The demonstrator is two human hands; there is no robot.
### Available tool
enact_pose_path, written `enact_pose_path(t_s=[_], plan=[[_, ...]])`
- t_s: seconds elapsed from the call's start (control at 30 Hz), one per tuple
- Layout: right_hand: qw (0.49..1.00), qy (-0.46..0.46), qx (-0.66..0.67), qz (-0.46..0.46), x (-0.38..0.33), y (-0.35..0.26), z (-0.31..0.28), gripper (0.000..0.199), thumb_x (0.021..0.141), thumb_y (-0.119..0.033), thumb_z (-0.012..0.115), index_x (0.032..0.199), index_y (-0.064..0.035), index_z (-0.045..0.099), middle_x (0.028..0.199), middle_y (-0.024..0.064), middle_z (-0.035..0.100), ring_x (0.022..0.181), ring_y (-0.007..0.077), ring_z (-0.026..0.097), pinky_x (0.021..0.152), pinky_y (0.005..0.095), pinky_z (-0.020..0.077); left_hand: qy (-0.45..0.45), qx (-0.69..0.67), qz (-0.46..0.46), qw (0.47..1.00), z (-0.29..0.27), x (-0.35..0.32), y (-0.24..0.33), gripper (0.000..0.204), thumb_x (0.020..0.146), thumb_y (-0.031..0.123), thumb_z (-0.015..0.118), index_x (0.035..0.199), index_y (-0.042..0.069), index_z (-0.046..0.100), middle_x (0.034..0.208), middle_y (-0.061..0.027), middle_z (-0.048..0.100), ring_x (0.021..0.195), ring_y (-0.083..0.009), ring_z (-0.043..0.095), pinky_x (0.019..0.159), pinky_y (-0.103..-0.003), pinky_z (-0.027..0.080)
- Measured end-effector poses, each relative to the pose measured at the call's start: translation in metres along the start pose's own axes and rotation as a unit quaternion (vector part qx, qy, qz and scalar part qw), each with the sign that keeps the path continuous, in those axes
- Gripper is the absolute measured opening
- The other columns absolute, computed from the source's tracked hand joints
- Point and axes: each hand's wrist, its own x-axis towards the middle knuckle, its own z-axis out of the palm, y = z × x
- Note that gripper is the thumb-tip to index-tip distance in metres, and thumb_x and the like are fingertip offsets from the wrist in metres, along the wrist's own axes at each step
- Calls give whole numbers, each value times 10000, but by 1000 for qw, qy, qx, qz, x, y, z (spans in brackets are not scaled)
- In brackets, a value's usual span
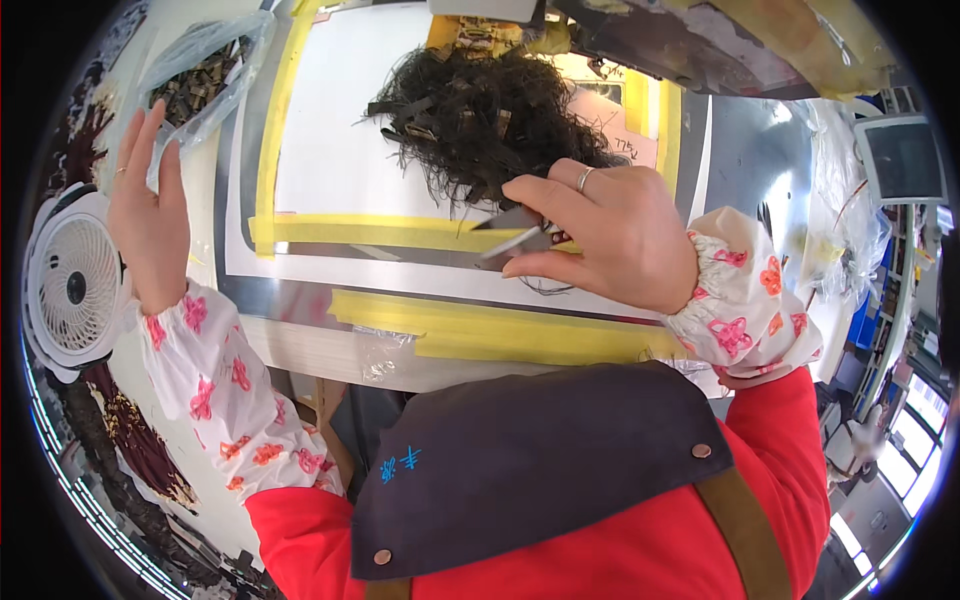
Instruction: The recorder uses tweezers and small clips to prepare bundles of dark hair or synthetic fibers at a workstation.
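Note:
My left hand is raised at the left with fingers stretched apart and nothing in it. Its fingertips are close to a clear plastic bag that holds many small dark brown pieces. In my right hand is a pair of thread snips, blades pointing left; the fingers hide most of the handle. Just beyond the blades lies a tangled heap of dark threads with small flat tabs mixed in. The heap rests on a white board edged with yellow tape, and my right hand overlaps its near edge.
A round white fan stands at the far left, beside my left forearm. Yellow tape strips run along the table's near edge. Bundles of dark red strands lie at the lower left. Crumpled clear plastic and a grey screen are on the right.

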Motion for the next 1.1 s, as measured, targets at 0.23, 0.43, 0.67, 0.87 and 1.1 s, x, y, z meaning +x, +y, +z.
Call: enact_pose_path(t_s=[0.23,0.43,0.67,0.87,1.1], plan=[[996,53,-38,60,6,13,28,440,632,-66,691,1055,-65,568,671,43,544,512,204,545,440,315,408,-151,-200,73,965,69,-24,88,159,770,20,622,927,31,638,904,-94,629,805,-244,614,715,-296,472],[997,25,-31,71,5,16,31,432,642,-41,672,1062,-70,573,687,64,555,530,216,558,458,310,437,-166,-221,104,955,85,-26,100,143,729,19,639,871,25,620,785,-95,597,715,-288,577,650,-329,469],[969,77,193,136,25,11,35,386,664,30,602,1041,-51,590,631,118,568,581,250,585,525,294,461,-288,-360,-106,881,49,-46,123,265,734,-93,613,966,13,544,799,-64,608,788,-104,591,685,-213,461],[958,8,270,98,19,30,32,69,699,-88,601,746,-38,596,595,99,558,557,285,550,514,338,428,-320,-592,-262,692,48,-69,114,289,836,-22,570,1111,1,487,842,-10,547,748,-74,547,688,-195,446],[942,-48,304,132,16,20,34,132,754,-63,624,853,23,609,643,105,579,546,136,511,537,252,428,-405,-624,-241,624,44,-79,123,210,869,15,546,1073,-32,555,910,-50,576,831,-98,575,760,-232,491]])
